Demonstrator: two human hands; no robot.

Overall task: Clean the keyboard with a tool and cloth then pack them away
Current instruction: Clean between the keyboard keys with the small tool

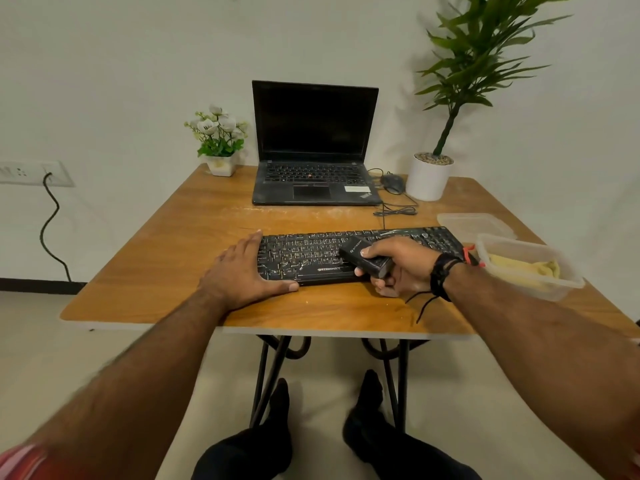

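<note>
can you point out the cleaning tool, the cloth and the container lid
cleaning tool (363,259): head view, its black body, gripped by the right hand
cloth (526,268): head view, yellow folds inside the container
container lid (474,225): head view, its flat top

An open laptop (313,147) sits at the tabletop's (194,216) far edge, flowers (219,140) left, mouse (393,183) and potted plant (446,133) right.

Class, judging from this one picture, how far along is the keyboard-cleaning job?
Done: the container is open, its lid set aside. In hand: the right hand holds the black tool over the keyboard, which the left hand steadies. Left: the yellow cloth lies unused in the container; wiping and packing remain.
</note>
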